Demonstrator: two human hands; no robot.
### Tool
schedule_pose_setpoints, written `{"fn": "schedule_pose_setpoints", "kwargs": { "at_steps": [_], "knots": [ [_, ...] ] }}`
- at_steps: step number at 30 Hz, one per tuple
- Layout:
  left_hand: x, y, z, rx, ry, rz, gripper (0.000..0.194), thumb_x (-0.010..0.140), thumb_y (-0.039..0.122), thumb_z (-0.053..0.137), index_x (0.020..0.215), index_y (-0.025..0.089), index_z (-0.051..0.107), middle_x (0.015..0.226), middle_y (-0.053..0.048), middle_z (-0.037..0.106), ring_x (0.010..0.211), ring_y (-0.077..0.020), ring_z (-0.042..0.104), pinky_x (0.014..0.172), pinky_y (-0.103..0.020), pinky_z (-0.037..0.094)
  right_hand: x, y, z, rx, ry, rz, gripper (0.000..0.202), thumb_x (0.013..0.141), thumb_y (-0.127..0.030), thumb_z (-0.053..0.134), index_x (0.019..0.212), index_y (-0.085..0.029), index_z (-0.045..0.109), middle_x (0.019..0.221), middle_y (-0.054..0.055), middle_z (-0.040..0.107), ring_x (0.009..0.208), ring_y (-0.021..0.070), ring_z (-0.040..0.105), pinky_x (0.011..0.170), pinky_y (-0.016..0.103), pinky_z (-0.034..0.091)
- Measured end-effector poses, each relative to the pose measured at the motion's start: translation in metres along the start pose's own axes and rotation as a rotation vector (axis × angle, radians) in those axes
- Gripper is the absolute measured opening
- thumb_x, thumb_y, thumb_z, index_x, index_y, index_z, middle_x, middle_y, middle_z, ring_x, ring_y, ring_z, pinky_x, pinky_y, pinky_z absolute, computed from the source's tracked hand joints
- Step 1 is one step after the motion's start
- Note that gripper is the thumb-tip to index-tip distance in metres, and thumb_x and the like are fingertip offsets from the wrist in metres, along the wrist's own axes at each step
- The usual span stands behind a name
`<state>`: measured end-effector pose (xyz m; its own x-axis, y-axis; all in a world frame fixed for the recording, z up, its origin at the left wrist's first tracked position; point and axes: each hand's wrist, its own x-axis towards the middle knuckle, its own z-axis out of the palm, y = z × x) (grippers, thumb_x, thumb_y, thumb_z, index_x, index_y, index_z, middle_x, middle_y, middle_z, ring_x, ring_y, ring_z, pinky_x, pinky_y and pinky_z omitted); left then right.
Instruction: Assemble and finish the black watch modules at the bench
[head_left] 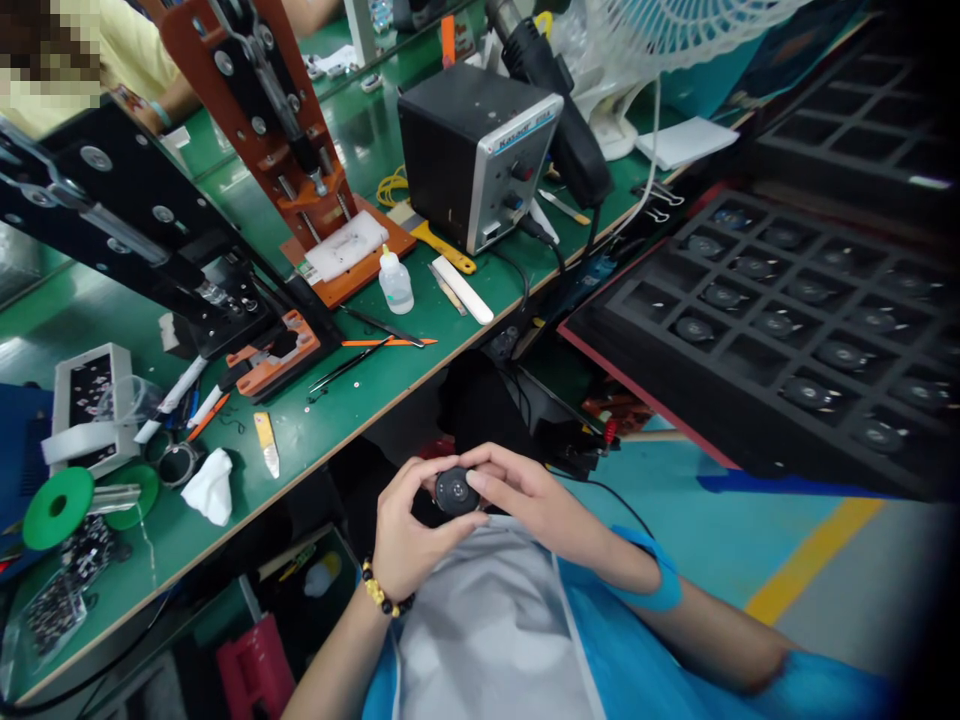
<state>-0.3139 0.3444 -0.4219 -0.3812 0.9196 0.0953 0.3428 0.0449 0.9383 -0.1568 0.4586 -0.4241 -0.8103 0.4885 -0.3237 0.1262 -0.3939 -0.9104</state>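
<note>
At six o'clock in the view, in front of the long green workbench [296, 430], a small round black part with a flat face [456, 491] is held above the grey-and-blue clothing [495, 620]. The left hand [416, 525], with black and gold beads [379, 592] at its wrist, curves around this part, index finger and thumb pinching it from opposite edges. The right hand [521, 495] pinches near its upper right edge; its other fingers are bent, and their tips I cannot see well.

Because the grip is only at the rim, uneven thumb pressure could make the part slip, perhaps down to the turquoise floor [660, 460]. The thumbs may also smudge its face. From the part, at three o'clock, a thin black cable [611, 492] passes near the right forearm and might catch it. At two o'clock, the large black compartment tray [645, 365] could be bumped by a careless right elbow.
</note>
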Motion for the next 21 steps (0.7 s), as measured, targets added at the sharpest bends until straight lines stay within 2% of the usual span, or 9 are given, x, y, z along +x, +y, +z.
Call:
{"fn": "schedule_pose_setpoints", "kwargs": {
  "at_steps": [10,21],
  "knots": [
    [-0.0023,-0.0039,-0.0012,-0.022,-0.003,-0.003,0.053,0.077,0.036,0.092,0.125,0.027,0.071,0.100,-0.003,0.068,0.084,-0.0154,0.061,0.078,-0.026,0.051,0.0001,-0.0001,0.0004,0.000,-0.015,-0.011,0.041,0.100,-0.058,0.063,0.119,-0.022,0.064,0.101,0.003,0.074,0.090,0.0168,0.068,0.081,0.028,0.052],
    [-0.0034,-0.0069,-0.0002,-0.030,-0.008,0.023,0.053,0.078,0.037,0.092,0.125,0.023,0.072,0.101,-0.007,0.070,0.087,-0.0184,0.063,0.079,-0.029,0.053,-0.0047,-0.0002,0.0014,-0.071,0.005,-0.031,0.037,0.102,-0.054,0.061,0.121,-0.022,0.064,0.100,0.003,0.075,0.089,0.0170,0.069,0.079,0.028,0.052]
  ]
}}
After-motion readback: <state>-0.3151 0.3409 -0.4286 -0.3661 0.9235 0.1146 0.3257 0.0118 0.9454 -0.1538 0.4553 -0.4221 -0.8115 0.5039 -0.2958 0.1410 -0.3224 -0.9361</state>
